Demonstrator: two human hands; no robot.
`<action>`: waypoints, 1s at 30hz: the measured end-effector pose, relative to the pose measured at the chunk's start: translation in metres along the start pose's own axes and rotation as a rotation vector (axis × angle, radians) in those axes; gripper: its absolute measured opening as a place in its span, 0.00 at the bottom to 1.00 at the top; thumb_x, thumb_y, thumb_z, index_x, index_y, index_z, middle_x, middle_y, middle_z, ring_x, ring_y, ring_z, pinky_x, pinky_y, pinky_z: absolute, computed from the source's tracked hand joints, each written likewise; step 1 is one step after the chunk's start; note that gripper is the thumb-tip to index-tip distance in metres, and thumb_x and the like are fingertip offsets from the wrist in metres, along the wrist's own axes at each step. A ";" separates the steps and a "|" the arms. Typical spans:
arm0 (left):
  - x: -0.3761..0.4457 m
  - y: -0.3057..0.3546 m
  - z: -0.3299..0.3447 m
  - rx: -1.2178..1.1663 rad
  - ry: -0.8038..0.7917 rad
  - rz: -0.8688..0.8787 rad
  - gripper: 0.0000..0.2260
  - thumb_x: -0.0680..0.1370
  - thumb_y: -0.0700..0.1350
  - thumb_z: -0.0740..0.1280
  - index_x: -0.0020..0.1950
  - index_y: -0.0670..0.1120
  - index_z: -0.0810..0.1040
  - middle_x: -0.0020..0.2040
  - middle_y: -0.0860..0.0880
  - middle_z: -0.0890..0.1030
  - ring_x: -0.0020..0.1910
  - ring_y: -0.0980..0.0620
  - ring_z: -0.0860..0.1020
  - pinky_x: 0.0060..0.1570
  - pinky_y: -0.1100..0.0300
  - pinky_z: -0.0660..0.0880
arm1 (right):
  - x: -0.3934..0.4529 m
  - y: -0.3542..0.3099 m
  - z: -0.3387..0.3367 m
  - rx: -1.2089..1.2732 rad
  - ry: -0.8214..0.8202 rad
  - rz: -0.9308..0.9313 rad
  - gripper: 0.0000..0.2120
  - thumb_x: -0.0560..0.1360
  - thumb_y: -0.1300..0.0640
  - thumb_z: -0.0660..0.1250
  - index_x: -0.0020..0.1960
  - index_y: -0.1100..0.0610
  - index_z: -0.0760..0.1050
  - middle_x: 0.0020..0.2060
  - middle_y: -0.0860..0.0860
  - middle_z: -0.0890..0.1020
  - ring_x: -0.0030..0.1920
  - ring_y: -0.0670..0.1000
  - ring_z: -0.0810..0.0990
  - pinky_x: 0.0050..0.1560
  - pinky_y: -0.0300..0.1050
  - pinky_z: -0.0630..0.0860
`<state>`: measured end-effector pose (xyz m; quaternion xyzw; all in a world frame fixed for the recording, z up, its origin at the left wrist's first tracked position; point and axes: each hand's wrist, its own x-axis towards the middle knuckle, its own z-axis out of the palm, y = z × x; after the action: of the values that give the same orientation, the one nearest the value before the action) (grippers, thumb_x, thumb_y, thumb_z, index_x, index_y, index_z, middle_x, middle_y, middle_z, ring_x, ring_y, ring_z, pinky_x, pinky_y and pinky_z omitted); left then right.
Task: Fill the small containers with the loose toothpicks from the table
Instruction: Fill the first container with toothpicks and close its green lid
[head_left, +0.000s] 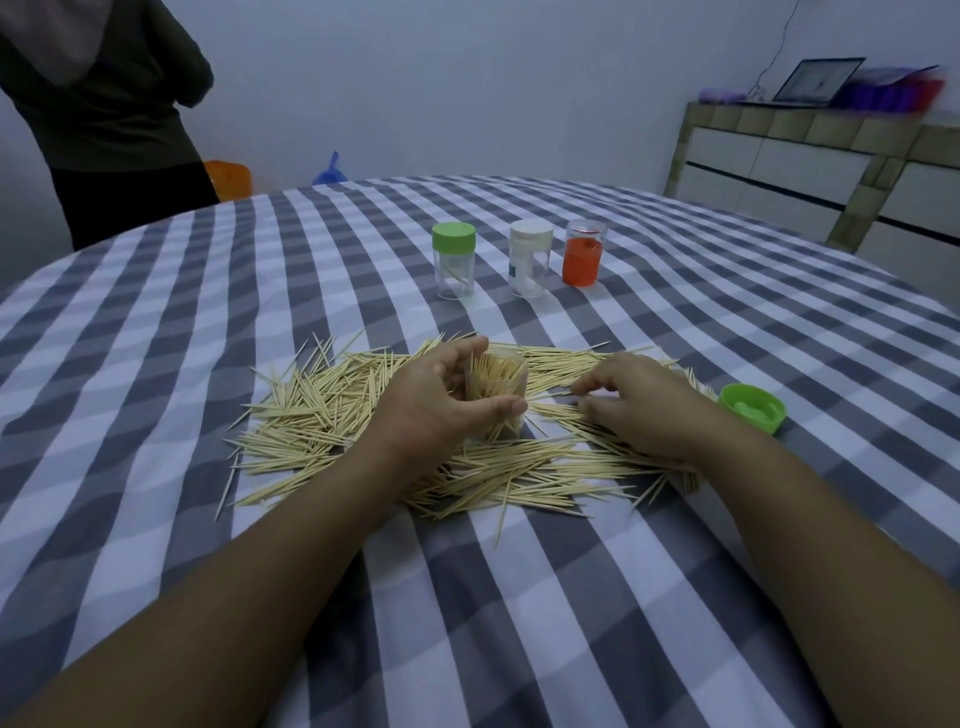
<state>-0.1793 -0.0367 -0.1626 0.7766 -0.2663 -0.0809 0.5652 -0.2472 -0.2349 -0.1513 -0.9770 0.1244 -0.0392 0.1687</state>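
While left hand grips open toothpick-filled container, right hand rests curled on loose toothpicks; pinch unclear.

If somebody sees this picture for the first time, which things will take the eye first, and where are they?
First comes the wide heap of loose toothpicks across the middle of the checked tablecloth. In it the left hand grips a clear container packed with toothpicks, while the right hand picks at the heap beside a loose green lid. Behind stand three more containers, with a green lid, a white lid and an orange inside.
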 end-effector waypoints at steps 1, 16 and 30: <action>0.000 0.000 0.000 0.002 0.001 0.002 0.41 0.56 0.55 0.75 0.68 0.49 0.72 0.56 0.48 0.81 0.55 0.54 0.80 0.57 0.58 0.78 | 0.000 -0.001 0.001 0.045 -0.025 -0.004 0.15 0.79 0.52 0.61 0.65 0.49 0.75 0.65 0.48 0.74 0.67 0.51 0.69 0.69 0.56 0.62; -0.001 0.000 0.001 0.012 0.011 -0.006 0.34 0.64 0.46 0.78 0.68 0.48 0.72 0.55 0.49 0.81 0.52 0.57 0.81 0.54 0.62 0.78 | -0.002 -0.013 0.008 -0.353 -0.084 -0.125 0.13 0.78 0.61 0.60 0.58 0.54 0.79 0.50 0.54 0.77 0.50 0.54 0.76 0.51 0.47 0.75; -0.004 0.003 0.002 -0.002 -0.003 -0.006 0.41 0.56 0.55 0.76 0.68 0.48 0.72 0.53 0.49 0.82 0.52 0.57 0.81 0.53 0.61 0.79 | -0.005 -0.016 -0.002 0.459 0.119 0.031 0.08 0.80 0.59 0.60 0.46 0.57 0.77 0.38 0.51 0.78 0.39 0.48 0.74 0.41 0.44 0.70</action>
<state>-0.1844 -0.0369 -0.1610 0.7766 -0.2647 -0.0838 0.5655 -0.2492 -0.2200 -0.1442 -0.9070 0.1370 -0.1212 0.3794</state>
